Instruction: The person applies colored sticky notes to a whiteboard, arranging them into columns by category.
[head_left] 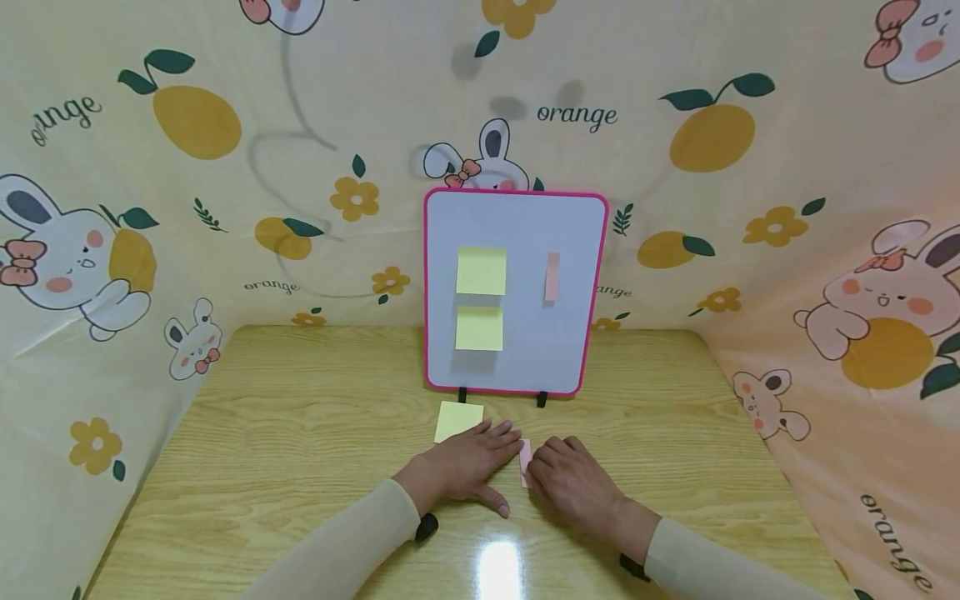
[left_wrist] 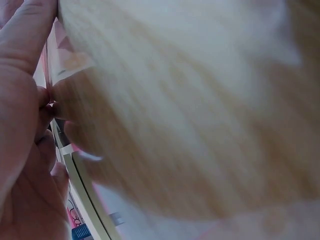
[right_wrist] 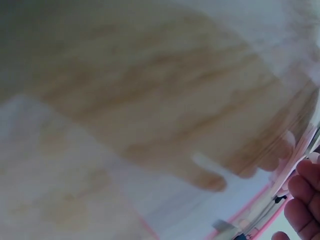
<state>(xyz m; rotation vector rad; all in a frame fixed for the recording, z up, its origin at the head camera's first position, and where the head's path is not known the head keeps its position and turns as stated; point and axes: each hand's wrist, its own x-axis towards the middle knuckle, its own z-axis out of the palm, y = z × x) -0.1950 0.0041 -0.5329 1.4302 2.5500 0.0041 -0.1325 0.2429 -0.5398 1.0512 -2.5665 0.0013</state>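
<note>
On the wooden table, my left hand (head_left: 472, 462) lies flat with its fingers straight and thumb spread. Its fingertips reach the upper left edge of a narrow pink sticky note (head_left: 524, 454). My right hand (head_left: 573, 483) has curled fingers at that note's right edge and grips it there; its thumb is hidden beneath. A square yellow sticky note (head_left: 455, 419) lies just beyond the left hand, partly covered by it. Parts of the left hand (left_wrist: 22, 125) and right fingers (right_wrist: 302, 200) show at the edges of the wrist views, where the table is blurred.
Behind the hands stands a pink-framed whiteboard (head_left: 517, 367) on black feet. Two yellow sticky notes (head_left: 481, 271) are stuck on its left half, one above the other, and a narrow pink note (head_left: 552, 279) on its right. Patterned cloth (head_left: 337, 100) surrounds the table (head_left: 300, 400).
</note>
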